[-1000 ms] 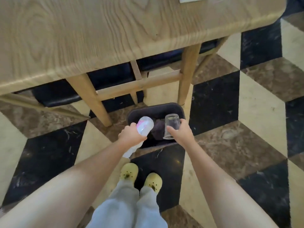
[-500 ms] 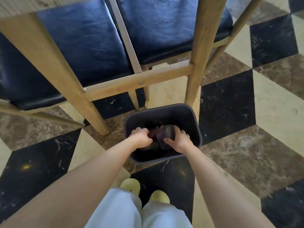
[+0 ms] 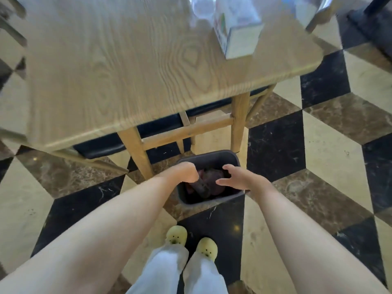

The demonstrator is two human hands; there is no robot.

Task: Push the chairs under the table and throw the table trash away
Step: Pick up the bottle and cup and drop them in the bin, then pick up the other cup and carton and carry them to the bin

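Note:
A dark bin stands on the floor by the near end of the wooden table. Dark trash lies inside it. My left hand hovers over the bin's left rim with fingers curled and nothing in them. My right hand is above the right rim, fingers spread and empty. Chairs with dark blue seats are tucked under the table. A white carton stands on the tabletop at the far right.
The floor is a checker of black, cream and brown tiles. My feet in yellow shoes stand just behind the bin. Wooden table legs rise right beside the bin. A dark stand base sits at the upper right.
The bottle and the clear cup left my hands and went into the bin. Both hands have lifted out of it empty, and my head has risen, so the tabletop shows again.

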